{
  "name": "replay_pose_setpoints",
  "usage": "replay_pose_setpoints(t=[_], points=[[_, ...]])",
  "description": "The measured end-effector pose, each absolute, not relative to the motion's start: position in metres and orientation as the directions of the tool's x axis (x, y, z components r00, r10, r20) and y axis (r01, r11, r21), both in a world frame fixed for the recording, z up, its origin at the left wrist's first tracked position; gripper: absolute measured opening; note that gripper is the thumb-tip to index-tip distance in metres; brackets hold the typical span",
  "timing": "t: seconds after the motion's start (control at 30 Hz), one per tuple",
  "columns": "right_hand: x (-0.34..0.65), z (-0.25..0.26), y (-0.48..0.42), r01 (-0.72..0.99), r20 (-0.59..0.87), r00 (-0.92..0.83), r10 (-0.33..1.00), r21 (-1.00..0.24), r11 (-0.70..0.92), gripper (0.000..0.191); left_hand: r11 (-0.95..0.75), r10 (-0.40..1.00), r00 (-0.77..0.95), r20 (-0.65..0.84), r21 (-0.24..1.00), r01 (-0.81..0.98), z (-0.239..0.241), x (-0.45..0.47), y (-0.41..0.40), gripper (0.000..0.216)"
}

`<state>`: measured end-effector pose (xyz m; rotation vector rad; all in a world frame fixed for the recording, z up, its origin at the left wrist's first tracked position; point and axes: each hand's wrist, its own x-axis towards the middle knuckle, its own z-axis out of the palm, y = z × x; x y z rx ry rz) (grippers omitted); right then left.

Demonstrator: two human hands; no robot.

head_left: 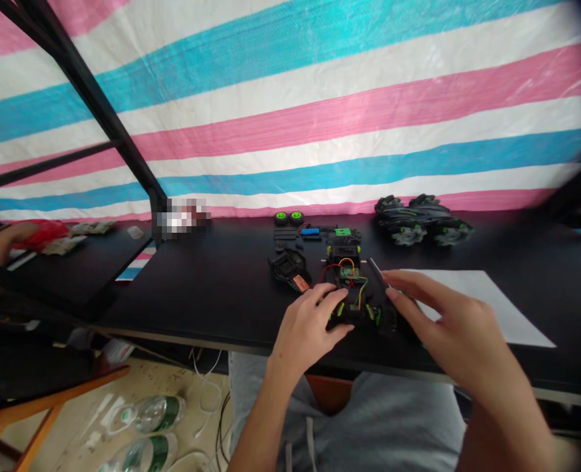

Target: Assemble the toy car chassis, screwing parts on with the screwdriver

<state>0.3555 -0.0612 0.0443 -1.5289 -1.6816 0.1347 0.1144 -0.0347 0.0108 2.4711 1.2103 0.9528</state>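
Note:
A partly opened black toy car chassis (pixel 350 288) with green trim, a small circuit board and red and yellow wires lies on the black table (pixel 211 295) in front of me. My left hand (pixel 308 328) rests its fingers on the chassis's near left side. My right hand (pixel 442 321) hovers at its right with fingers stretched out, and a thin dark tool (pixel 377 274) shows near the fingertips; I cannot tell whether the hand grips it. A black shell piece (pixel 289 267) lies left of the chassis.
Behind the chassis lie two green wheels (pixel 289 217), a blue part (pixel 310 231) and small black pieces. A whole toy car (pixel 420 220) stands back right. A white sheet (pixel 487 305) lies at right. Another person's hand (pixel 0 244) works far left. Bottles (pixel 147 432) lie on the floor.

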Motion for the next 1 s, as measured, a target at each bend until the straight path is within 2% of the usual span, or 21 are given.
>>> replay_pose_setpoints(t=[0.07,0.23,0.4,0.63,0.83,1.0], points=[[0.362,0.043,-0.066,0.773,0.447,0.145,0.883,-0.608,0.181,0.035,-0.629,0.774,0.445,0.451,0.460,0.626,0.010,0.114,-0.034,0.062],[0.375,0.029,-0.076,0.840,0.438,0.234,0.868,-0.541,0.047,0.040,-0.639,0.766,0.459,0.450,0.454,0.621,0.010,0.114,-0.033,0.063],[0.383,0.011,-0.075,0.881,0.495,0.162,0.854,-0.462,0.100,0.047,-0.639,0.765,0.453,0.458,0.449,0.625,0.009,0.114,-0.033,0.061],[0.384,0.003,-0.079,0.841,0.491,-0.067,0.869,-0.440,0.313,0.035,-0.649,0.753,0.440,0.489,0.445,0.617,0.011,0.113,-0.033,0.052],[0.384,-0.002,-0.077,0.875,0.477,-0.026,0.878,-0.414,0.251,0.035,-0.647,0.755,0.433,0.492,0.453,0.613,0.014,0.113,-0.033,0.048],[0.380,-0.010,-0.079,0.924,0.480,0.015,0.877,-0.341,0.170,0.033,-0.646,0.755,0.429,0.496,0.453,0.614,0.014,0.113,-0.033,0.048]])
